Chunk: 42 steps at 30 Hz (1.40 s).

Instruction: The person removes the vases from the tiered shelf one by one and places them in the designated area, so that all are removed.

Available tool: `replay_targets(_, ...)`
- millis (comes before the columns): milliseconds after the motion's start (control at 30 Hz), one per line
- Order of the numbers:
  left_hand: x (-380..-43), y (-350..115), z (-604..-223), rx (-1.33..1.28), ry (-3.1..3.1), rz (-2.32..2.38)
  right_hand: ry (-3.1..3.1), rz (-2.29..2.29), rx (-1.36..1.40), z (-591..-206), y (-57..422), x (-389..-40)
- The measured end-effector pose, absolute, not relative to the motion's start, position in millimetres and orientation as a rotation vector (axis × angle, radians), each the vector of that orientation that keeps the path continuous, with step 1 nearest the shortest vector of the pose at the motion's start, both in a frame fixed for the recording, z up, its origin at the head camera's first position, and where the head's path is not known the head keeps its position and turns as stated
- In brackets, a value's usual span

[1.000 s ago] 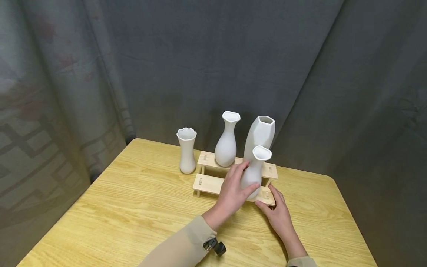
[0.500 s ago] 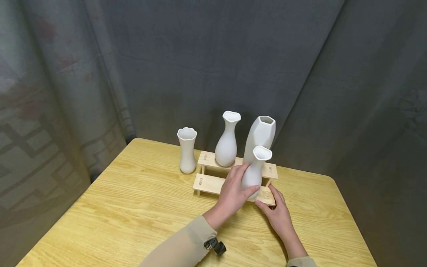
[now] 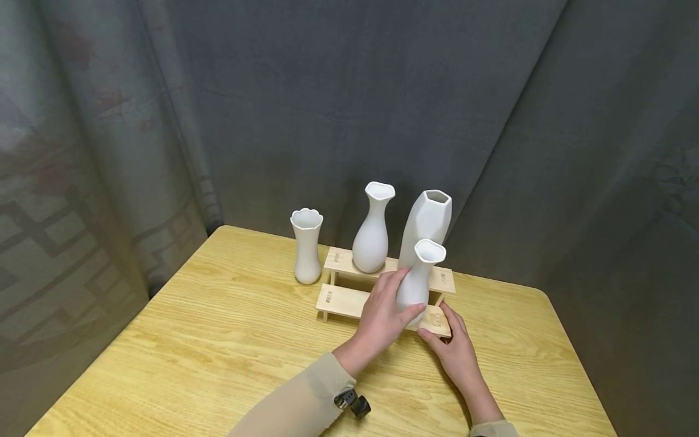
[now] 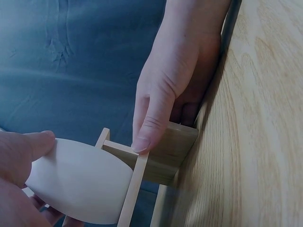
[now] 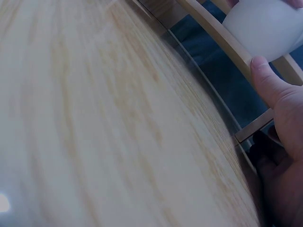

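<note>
A white vase (image 3: 413, 290) with a wavy lip and rounded body stands upright on the lower step of a two-tier wooden stand (image 3: 344, 301), at its right part. My left hand (image 3: 380, 309) grips the vase low on its body, thumb in front and fingers round the far side; the left wrist view shows the vase body (image 4: 85, 182) between thumb and fingers. At the stand's right end my right hand (image 3: 455, 346) holds the lower step, its thumb (image 5: 265, 80) on the front edge. Its other fingers are partly hidden beside the stand's leg.
On the upper step stand a slim-necked white vase (image 3: 370, 240) and a tall faceted white vase (image 3: 428, 221), partly covered by the held one. A scalloped-rim vase (image 3: 307, 249) stands on the table (image 3: 218, 328) left of the stand. Grey curtains (image 3: 338, 109) hang behind.
Both hands stay where they were, on the vase and the stand. Only a very slight shift of the whole view shows.
</note>
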State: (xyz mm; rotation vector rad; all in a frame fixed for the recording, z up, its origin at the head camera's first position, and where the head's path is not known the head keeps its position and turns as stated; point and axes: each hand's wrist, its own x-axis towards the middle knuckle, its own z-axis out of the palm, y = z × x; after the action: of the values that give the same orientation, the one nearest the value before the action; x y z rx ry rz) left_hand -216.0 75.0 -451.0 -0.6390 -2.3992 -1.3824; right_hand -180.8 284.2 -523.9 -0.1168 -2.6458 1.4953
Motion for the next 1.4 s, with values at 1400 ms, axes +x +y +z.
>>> replay_targets(1400, -205.2, 47.2, -426.7, -0.64, -2.363, -1.413, -2.623, 1.502, -0.086, -525.4, 285.1, -180.9)
